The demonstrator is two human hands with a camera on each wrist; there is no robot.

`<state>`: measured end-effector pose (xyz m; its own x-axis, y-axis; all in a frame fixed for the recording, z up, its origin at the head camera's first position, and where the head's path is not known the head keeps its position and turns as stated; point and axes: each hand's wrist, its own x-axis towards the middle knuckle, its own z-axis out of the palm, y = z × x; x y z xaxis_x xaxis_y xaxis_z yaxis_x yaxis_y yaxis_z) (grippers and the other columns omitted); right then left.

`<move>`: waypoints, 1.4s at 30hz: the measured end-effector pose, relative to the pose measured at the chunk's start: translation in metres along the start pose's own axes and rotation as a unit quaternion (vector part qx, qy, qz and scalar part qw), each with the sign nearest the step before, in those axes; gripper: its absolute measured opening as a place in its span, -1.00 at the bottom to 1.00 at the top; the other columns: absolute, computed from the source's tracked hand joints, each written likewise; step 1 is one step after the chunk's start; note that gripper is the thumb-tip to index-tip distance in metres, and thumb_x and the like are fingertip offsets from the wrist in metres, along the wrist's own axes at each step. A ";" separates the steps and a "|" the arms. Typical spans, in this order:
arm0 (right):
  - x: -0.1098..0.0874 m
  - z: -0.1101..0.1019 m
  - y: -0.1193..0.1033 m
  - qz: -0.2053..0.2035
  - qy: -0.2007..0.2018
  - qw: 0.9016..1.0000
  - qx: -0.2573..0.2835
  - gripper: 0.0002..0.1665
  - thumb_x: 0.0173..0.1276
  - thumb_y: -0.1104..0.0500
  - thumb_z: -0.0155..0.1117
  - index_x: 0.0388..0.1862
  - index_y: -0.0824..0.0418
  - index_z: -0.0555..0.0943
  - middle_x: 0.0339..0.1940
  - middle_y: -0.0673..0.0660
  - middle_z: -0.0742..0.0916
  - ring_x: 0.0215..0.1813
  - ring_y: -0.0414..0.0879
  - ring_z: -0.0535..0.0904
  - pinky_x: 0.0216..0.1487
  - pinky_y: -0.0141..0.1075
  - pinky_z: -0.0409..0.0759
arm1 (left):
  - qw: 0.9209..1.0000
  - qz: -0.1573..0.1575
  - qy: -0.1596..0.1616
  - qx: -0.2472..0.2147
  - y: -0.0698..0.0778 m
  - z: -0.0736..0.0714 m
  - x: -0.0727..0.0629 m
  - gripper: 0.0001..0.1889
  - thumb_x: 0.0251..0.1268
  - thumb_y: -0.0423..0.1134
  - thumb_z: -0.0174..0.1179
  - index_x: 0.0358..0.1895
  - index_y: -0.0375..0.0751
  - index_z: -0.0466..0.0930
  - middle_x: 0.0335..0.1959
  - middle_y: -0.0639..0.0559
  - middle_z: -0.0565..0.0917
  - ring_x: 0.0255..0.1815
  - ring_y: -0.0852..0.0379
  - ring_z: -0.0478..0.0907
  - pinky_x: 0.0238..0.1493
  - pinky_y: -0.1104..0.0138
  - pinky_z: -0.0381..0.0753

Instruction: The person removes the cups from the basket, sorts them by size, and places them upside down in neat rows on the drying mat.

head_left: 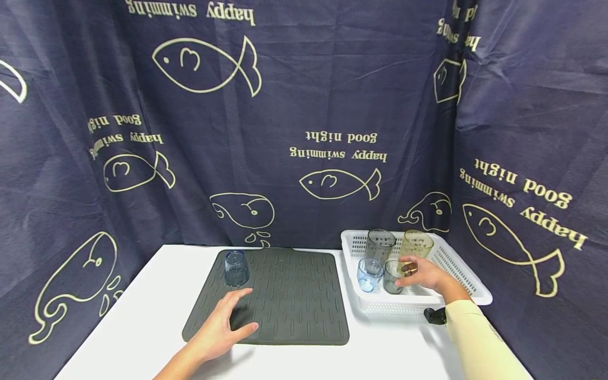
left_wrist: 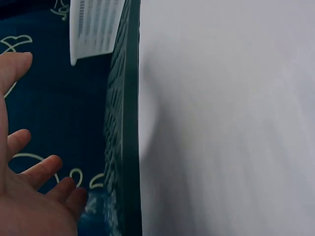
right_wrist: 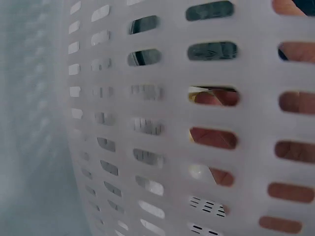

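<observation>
In the head view, my left hand hovers at the near left of a dark grey drying mat, thumb and fingers spread with nothing between them. An upside-down dark blue glass stands on the mat beyond it. My right hand reaches into a white perforated basket and holds a small grey glass, thumb in front and fingers behind. A light blue glass stands left of it. Behind are a taller grey glass and a yellow glass. Through the basket's slots, the right wrist view shows parts of fingers.
The mat and basket stand on a white table, the basket at the right. A dark blue curtain with fish drawings hangs behind and at both sides. A small black object is at my right wrist, near the basket's front wall.
</observation>
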<state>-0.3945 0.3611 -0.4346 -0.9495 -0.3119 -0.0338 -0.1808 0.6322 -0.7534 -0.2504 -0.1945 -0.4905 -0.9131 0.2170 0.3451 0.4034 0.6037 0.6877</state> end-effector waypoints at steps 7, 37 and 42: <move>0.003 0.002 0.001 0.000 0.001 1.000 0.009 0.05 0.09 0.22 0.65 0.44 0.56 0.27 0.22 0.56 0.59 0.20 0.36 0.59 0.08 -0.06 0.69 | 0.998 0.008 0.004 -0.063 0.010 0.013 0.007 -0.26 0.24 0.00 0.45 0.47 0.15 0.34 0.41 0.12 0.46 0.44 -0.14 0.41 0.38 0.00 0.51; -0.004 0.004 -0.011 -0.022 0.039 0.999 -0.007 -0.08 0.13 0.25 0.59 0.33 0.64 0.32 0.18 0.55 0.62 0.16 0.33 0.64 -0.02 -0.30 0.69 | 0.979 0.037 -0.051 -0.195 0.023 0.041 0.018 -0.23 0.34 -0.20 0.36 0.55 0.11 0.18 0.48 -0.02 0.37 0.49 -0.13 0.36 0.48 0.09 0.45; -0.012 0.003 -0.020 -0.030 0.041 0.999 -0.021 -0.11 0.22 0.22 0.55 0.35 0.62 0.29 0.23 0.55 0.60 0.19 0.37 0.63 0.02 -0.20 0.71 | 0.977 0.042 -0.058 -0.200 0.031 0.041 0.020 -0.23 0.34 -0.20 0.35 0.55 0.14 0.18 0.49 0.02 0.38 0.45 0.09 0.37 0.47 0.10 0.46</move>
<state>-0.3790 0.3503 -0.4208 -0.9543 -0.2916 0.0648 -0.2459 0.6436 -0.7248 -0.2586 -0.1402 -0.4890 -0.8664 0.3536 0.3526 0.4474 0.2359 0.8627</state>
